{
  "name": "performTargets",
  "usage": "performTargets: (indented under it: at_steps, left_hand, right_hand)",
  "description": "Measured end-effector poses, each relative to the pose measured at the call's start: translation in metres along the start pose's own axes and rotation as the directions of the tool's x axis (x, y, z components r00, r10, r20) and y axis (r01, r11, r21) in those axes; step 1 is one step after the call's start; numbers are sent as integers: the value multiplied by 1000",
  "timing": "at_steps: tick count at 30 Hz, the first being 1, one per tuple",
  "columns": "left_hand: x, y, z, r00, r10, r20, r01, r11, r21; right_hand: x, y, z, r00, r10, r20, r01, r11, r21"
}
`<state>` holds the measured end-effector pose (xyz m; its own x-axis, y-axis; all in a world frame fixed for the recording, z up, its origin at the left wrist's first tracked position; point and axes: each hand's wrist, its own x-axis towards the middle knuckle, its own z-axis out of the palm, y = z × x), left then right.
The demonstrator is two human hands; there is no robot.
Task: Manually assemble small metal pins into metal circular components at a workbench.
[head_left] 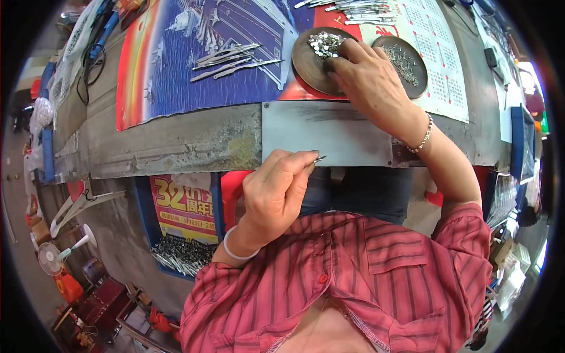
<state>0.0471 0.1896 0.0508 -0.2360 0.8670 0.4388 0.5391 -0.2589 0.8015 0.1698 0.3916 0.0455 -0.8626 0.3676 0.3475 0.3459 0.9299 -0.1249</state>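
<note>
My left hand (276, 191) is closed in a pinch in front of the bench edge. The dark pointed tip of a small metal piece (319, 159) sticks out past its thumb and finger; the rest is hidden in the hand. My right hand (371, 79) reaches over a round brown dish (306, 67), fingertips bent together beside a heap of small shiny round metal pieces (325, 43). Whatever those fingers pinch is hidden. Just right of that hand, a second round dish (419, 88) holds many tiny pin-like metal parts (405, 67).
Slim metal blades (229, 62) lie on the blue poster sheet (170, 82), with more blades (362, 10) at the far edge. A pale metal plate (347, 138) is fixed to the bench's front edge. Below left stands a blue crate (218, 203) of metal parts (182, 256).
</note>
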Motion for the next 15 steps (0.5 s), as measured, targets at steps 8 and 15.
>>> performTargets:
  at_steps: [8, 15]
  left_hand:
    - [-12, -4, -11, 951, -307, 25, 305, 926, -224]
    - [-17, -4, 0, 859, -483, 166, 461, 592, -661]
  right_hand:
    - [-12, -25, -18, 991, 44, 127, -68, 978, 195]
    - [-28, -44, -32, 995, 95, 29, -98, 893, 439]
